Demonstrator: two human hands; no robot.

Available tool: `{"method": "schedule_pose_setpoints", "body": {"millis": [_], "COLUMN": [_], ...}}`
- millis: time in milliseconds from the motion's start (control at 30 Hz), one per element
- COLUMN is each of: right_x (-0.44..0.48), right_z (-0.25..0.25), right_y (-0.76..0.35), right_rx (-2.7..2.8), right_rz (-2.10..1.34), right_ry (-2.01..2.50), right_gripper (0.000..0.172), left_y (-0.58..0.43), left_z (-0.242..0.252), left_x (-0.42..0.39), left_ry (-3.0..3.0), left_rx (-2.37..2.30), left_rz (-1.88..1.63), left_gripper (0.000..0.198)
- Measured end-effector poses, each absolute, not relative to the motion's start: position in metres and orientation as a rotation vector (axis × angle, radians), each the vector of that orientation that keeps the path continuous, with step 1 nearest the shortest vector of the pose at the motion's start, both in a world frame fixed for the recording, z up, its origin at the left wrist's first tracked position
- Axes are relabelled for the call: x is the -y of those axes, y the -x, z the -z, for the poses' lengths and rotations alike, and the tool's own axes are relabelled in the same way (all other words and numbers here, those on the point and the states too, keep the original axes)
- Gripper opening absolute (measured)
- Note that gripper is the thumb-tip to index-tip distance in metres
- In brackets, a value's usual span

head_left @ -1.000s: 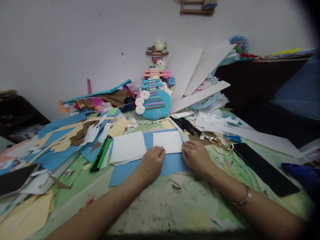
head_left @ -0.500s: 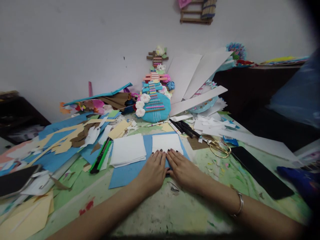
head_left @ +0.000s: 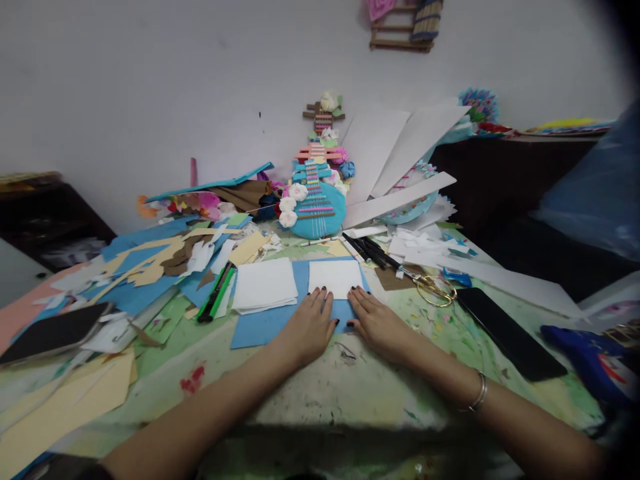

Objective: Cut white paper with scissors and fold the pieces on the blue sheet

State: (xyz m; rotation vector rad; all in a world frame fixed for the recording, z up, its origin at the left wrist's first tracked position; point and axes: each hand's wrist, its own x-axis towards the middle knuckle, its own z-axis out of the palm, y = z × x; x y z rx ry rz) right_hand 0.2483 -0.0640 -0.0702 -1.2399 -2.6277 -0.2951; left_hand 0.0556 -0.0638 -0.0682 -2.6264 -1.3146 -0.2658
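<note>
A folded white paper square (head_left: 334,276) lies on a blue sheet (head_left: 270,327) in front of me. My left hand (head_left: 309,327) rests flat with fingers stretched, its fingertips on the square's lower left edge. At the lower right corner of the same square, my right hand (head_left: 377,325) lies flat, fingers out. Neither hand grips anything. To the left, a stack of white paper squares (head_left: 265,283) sits partly on the blue sheet. Beside that stack lies a green and black utility knife (head_left: 217,293).
Black pens (head_left: 367,250), gold-handled scissors (head_left: 435,291) and a black phone (head_left: 510,333) lie to the right. Paper scraps (head_left: 150,260) and a dark tablet-like object (head_left: 55,330) cover the left. A blue paper lute (head_left: 320,210) leans at the back wall.
My hands have moved apart from each other, showing more blue sheet between them. The view has shifted slightly, bringing the table's front edge into sight.
</note>
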Motion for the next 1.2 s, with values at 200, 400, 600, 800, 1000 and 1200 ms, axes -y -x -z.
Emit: {"method": "schedule_pose_setpoints", "body": {"millis": [200, 400, 600, 800, 1000, 1200], "right_x": [0.065, 0.065, 0.062, 0.060, 0.059, 0.057], "right_z": [0.073, 0.069, 0.072, 0.080, 0.082, 0.082], "right_y": [-0.250, -0.260, -0.264, -0.264, -0.262, -0.261], "right_rx": [2.577, 2.608, 2.565, 2.502, 2.468, 2.488], "right_rz": [0.225, 0.241, 0.216, 0.228, 0.257, 0.290], "right_ry": [1.271, 1.358, 1.321, 1.309, 1.339, 1.372], "right_gripper": [0.049, 0.048, 0.046, 0.044, 0.043, 0.044], "left_y": [-0.052, -0.052, -0.054, -0.055, -0.053, -0.050], "left_z": [0.067, 0.064, 0.062, 0.063, 0.065, 0.063], "left_x": [0.067, 0.068, 0.069, 0.070, 0.071, 0.073], "left_ry": [2.606, 2.640, 2.623, 2.568, 2.548, 2.572], "left_rx": [1.374, 1.418, 1.455, 1.451, 1.447, 1.429], "left_rz": [0.338, 0.320, 0.306, 0.296, 0.314, 0.340], "left_gripper": [0.051, 0.052, 0.052, 0.053, 0.053, 0.055]}}
